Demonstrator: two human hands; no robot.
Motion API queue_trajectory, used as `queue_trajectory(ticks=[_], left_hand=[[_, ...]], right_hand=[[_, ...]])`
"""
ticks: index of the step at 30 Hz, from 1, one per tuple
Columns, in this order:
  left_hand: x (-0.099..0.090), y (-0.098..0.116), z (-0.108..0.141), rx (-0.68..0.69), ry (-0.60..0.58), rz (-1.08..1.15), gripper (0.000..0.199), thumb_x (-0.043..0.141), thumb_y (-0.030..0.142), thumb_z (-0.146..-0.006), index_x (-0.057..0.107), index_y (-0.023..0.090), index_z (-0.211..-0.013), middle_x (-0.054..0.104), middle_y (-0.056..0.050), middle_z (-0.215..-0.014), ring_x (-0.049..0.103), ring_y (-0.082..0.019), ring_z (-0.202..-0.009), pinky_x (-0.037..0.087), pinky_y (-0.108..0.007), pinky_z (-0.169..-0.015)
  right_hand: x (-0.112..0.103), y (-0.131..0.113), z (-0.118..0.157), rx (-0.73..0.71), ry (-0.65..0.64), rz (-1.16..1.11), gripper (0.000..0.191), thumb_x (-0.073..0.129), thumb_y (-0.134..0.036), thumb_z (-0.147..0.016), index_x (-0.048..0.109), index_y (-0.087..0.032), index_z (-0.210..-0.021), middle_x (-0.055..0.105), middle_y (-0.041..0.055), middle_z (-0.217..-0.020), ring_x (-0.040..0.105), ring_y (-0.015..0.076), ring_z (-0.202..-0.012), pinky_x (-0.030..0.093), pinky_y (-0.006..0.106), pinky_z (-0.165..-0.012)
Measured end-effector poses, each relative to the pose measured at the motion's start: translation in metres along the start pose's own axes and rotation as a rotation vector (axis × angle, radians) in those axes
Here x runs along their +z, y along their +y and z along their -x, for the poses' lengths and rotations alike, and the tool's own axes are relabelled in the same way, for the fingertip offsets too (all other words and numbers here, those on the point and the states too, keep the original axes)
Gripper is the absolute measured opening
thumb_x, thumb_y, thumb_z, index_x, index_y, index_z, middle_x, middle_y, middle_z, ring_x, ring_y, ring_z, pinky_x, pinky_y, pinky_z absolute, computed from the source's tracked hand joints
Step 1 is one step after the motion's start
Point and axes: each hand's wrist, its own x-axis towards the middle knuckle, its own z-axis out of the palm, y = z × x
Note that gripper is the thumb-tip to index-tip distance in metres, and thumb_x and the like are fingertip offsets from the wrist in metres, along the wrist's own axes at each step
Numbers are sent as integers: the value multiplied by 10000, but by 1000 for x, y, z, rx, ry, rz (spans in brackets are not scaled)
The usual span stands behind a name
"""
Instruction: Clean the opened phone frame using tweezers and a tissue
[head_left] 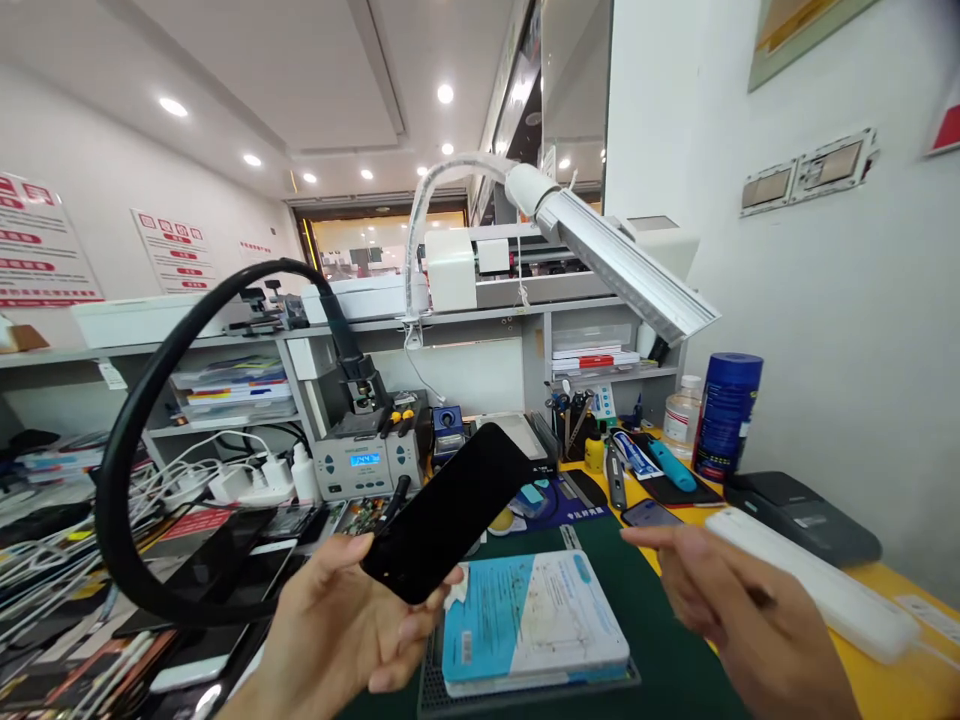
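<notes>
— Left hand [341, 625]? 
— Gripping a black phone [448, 511], tilted up over the near tabletop [675, 650]. 
— Right hand [739, 610]? 
— Blurred, fingers loosely spread, holding nothing I can see, beside the blue-white box [532, 620]. 
— Step? 
— Inspecting, I'd judge; next needs a steady two-handed grip.

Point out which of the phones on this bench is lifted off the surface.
The black phone gripped in the left hand, tilted up above the green mat. The other phones, such as the one near the right hand, lie flat.
</notes>
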Motion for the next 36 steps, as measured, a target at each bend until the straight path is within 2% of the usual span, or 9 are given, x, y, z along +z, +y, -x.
queue_trajectory(ticks=[1,4,9,14,18,21,26,30,36], left_hand=[[-2,3,2,3,26,-48,711,647,592,-762,702,31,-1196,650,-172,-1005,460,-98,-626,272,-191,-449],[-11,5,8,23,111,-215,650,672,563,-750,722,36,-1126,614,-129,-911,428,-111,-637,283,-205,-449],[-26,-3,10,83,225,-602,584,637,579,-809,722,95,-1125,476,4,-708,334,-91,-554,278,-235,-501],[-36,-13,5,207,302,-1058,451,757,443,-776,700,209,-1157,591,-50,-1010,521,-198,-844,386,-270,-725],[-44,-21,3,253,333,-1266,528,783,335,-749,644,250,-1251,550,-67,-1160,532,-240,-951,415,-290,-793],[-54,-26,3,262,310,-1420,599,761,335,-762,584,260,-1329,531,-83,-1226,555,-265,-1017,459,-311,-845],[-80,-41,9,275,310,-1699,803,821,453,-709,531,302,-1442,476,-116,-1464,497,-394,-1310,447,-429,-1076],[-96,-54,11,223,321,-1935,840,733,541,-816,363,412,-1559,338,-44,-1649,425,-375,-1449,473,-434,-1111],[-85,-49,-5,216,181,-2153,820,641,608,-878,275,424,-1588,376,-26,-1643,485,-318,-1436,573,-369,-1020]], right_hand=[[-4,3,-7,211,-12,-211,384,612,-484,-978,831,-169,-949,364,-65,-520,367,92,-400,331,206,-348],[-7,13,-28,323,-53,-338,468,615,-554,-952,800,-149,-807,298,-89,-528,253,68,-408,255,204,-356],[-4,29,-45,361,-136,-396,495,606,-569,-953,745,-164,-706,259,-104,-503,201,65,-398,207,211,-363],[-7,29,-51,255,-182,-382,585,428,-543,-1042,746,-194,-696,270,-85,-461,264,95,-386,304,245,-398],[-6,22,-62,109,-266,-269,728,289,-563,-1070,735,-217,-611,505,15,-541,531,177,-559,476,350,-598],[1,22,-68,43,-354,-104,762,254,-619,-1060,756,-212,-656,662,75,-739,613,220,-754,481,389,-754],[13,38,-77,79,-493,152,736,267,-673,-1033,736,-205,-713,580,29,-626,492,173,-561,371,309,-507],[19,49,-86,178,-595,290,734,264,-615,-1063,709,-198,-654,532,-5,-509,490,137,-468,370,278,-482],[21,56,-90,265,-712,425,525,559,-546,-994,664,-206,-608,516,-44,-476,478,122,-453,326,261,-463]])
